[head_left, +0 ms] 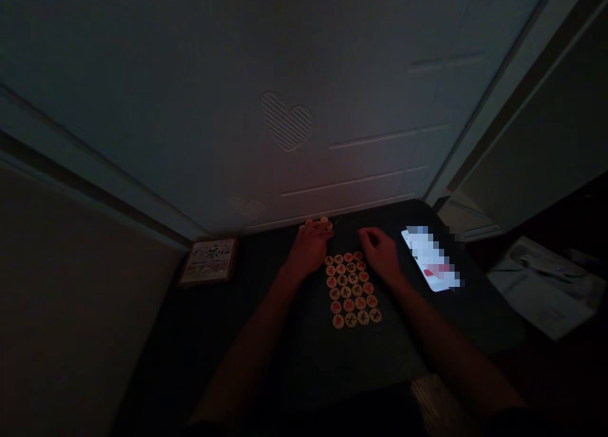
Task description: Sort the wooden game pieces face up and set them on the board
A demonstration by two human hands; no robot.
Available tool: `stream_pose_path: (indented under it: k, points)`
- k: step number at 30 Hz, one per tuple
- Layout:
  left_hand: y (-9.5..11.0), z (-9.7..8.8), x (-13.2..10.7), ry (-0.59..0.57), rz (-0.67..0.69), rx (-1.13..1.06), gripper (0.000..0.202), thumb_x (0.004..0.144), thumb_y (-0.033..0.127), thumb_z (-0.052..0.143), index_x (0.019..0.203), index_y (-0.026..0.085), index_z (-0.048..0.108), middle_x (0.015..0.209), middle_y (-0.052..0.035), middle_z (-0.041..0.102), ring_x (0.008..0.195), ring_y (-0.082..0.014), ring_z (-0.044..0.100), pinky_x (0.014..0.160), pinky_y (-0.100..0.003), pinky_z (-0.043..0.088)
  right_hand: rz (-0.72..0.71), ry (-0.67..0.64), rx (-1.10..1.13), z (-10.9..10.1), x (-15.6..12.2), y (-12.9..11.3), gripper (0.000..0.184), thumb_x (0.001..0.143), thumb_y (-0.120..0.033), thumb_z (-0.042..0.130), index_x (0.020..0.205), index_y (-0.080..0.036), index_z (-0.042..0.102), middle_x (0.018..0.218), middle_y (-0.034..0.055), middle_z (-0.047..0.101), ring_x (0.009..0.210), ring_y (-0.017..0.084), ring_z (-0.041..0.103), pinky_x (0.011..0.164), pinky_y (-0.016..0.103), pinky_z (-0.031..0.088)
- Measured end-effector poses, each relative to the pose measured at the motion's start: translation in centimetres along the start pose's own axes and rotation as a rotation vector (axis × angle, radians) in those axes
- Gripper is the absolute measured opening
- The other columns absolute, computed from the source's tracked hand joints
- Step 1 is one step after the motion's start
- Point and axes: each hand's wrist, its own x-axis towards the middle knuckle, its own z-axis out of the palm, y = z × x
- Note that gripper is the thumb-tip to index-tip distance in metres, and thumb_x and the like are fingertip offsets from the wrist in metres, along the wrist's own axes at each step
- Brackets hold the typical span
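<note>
Round wooden xiangqi pieces [353, 277] with red and black characters lie face up in a neat block, four across. Behind the block, near the wall, my left hand [311, 246] bends its fingers over a few more xiangqi pieces [325, 223] and grips at them; the fingers partly cover these. My right hand [380, 250] rests beside the block's far right corner. Its fingers are curled in, with thumb and forefinger close together. What they hold, if anything, is too dark to see.
A lit phone [430, 259] lies at the right of the dark table [304, 361]. A flat box [209, 261] with a patterned top sits at the far left. A pale panel with raised hearts [287, 121] rises behind. A white bag-like object [546, 288] lies beyond the right edge.
</note>
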Motion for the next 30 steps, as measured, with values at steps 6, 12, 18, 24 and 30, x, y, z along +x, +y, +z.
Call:
stream_pose_path:
  k: [6,12,18,24,30]
  points:
    - [-0.3,-0.8,-2.7,0.030,-0.018,0.015,0.027,0.095,0.020,0.057,0.116,0.025,0.073,0.137,-0.0067,0.065,0.124,-0.0314,0.053,0.097,-0.050,0.046,-0.011,0.006,-0.010,0.0,0.0,0.0,0.034,0.094,-0.046,0.055,0.097,-0.019,0.076,0.094,0.0078,0.076,0.084,0.023,0.069,0.076,0.034,0.052]
    - [-1.6,-0.2,-5.6,0.054,-0.079,-0.069,0.018,0.096,0.027,0.061,0.109,0.024,0.073,0.122,-0.0056,0.074,0.111,-0.0275,0.063,0.091,-0.045,0.049,-0.002,-0.010,-0.019,0.0,-0.1,0.0,0.035,0.094,-0.047,0.055,0.098,-0.019,0.076,0.094,0.0085,0.076,0.082,0.023,0.069,0.074,0.035,0.051]
    - [-1.1,0.0,-6.3,0.109,-0.151,-0.171,0.019,0.094,0.026,0.062,0.110,0.022,0.071,0.112,-0.0066,0.076,0.104,-0.0253,0.069,0.094,-0.043,0.052,-0.031,-0.007,-0.045,-0.1,-0.2,0.0,0.034,0.095,-0.045,0.055,0.098,-0.019,0.075,0.096,0.0092,0.077,0.085,0.024,0.070,0.076,0.036,0.052]
    - [1.8,-0.3,-5.7,0.227,-0.321,-0.647,0.024,0.095,0.037,0.063,0.114,0.024,0.069,0.112,-0.0044,0.076,0.096,-0.0196,0.073,0.088,-0.036,0.058,-0.269,-0.048,-0.129,-0.2,-1.0,-1.0,0.025,0.096,-0.035,0.056,0.100,-0.020,0.075,0.094,0.0085,0.075,0.084,0.023,0.067,0.076,0.037,0.052]
    - [4.1,0.2,-6.0,0.244,-0.378,-1.055,0.027,0.096,0.037,0.061,0.115,0.021,0.069,0.113,-0.0065,0.076,0.102,-0.0208,0.073,0.091,-0.036,0.060,-0.519,-0.257,-0.051,0.1,-2.6,-3.0,0.025,0.092,-0.029,0.064,0.116,-0.026,0.071,0.106,0.0060,0.074,0.100,0.023,0.066,0.088,0.040,0.054]
